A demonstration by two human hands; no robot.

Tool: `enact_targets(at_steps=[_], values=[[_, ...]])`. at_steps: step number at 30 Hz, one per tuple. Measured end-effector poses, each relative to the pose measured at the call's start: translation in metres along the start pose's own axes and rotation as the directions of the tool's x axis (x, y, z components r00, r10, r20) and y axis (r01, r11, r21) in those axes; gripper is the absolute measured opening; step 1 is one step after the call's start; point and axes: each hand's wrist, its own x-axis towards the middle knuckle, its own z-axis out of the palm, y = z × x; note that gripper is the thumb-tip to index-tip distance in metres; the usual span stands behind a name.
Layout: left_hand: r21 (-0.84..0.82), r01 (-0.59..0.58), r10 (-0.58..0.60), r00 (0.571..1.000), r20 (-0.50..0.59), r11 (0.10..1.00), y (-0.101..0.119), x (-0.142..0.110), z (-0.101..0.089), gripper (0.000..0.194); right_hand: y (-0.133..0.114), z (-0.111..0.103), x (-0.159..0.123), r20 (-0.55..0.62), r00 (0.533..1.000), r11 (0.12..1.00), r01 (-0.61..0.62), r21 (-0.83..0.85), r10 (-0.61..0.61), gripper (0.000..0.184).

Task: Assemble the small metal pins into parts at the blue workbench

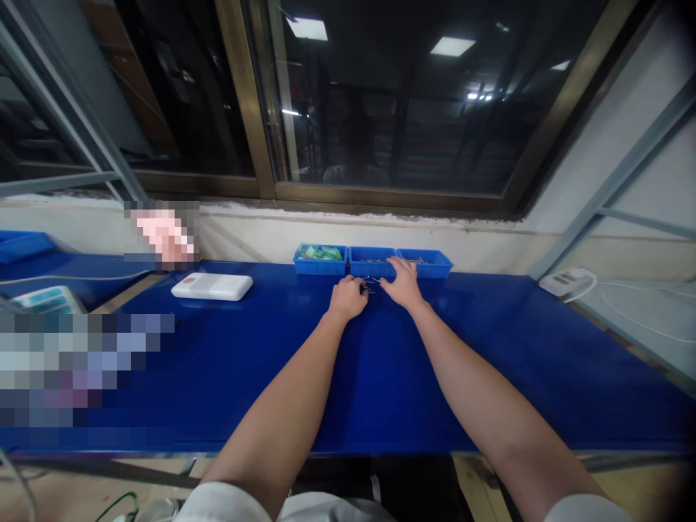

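My left hand [348,298] rests on the blue tabletop with its fingers curled inward. Thin, shiny metal pieces [371,280] lie at its fingertips, too small to name; what its fingers hold is hidden. Just to the right, my right hand [405,283] has thumb and fingers apart. Its thumb tip is beside one of the thin pieces, and its upper fingers reach the front of the bins. The middle blue bin [374,270] and the right blue bin [438,270] contain small metal parts. The left blue bin [320,269] holds green and clear small packets.
The three bins stand in a row at the back edge of the blue table [228,377], below a window [402,123]. A white rectangular device [212,286] lies to the left. At the far right, a white power strip [568,281] has a cable. Pixelated patches hide parts of the left side.
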Motion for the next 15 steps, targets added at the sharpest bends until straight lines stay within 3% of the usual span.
enact_targets(at_steps=[4,9,15], values=[[0.019,-0.013,0.013,1.0,0.015,1.0,-0.001,0.0,0.001,0.026,-0.006,-0.001,-0.001,0.101,0.992,0.995,0.068,0.067,-0.075,0.021],[0.046,0.008,-0.009,1.0,0.007,0.999,-0.002,-0.001,0.001,0.031,-0.011,0.004,-0.008,0.273,0.96,0.997,0.069,-0.028,-0.059,0.028],[0.074,0.005,-0.007,1.0,0.028,0.997,-0.001,-0.002,0.001,0.032,-0.016,0.004,-0.01,0.355,0.935,0.992,0.062,-0.109,-0.019,0.025]])
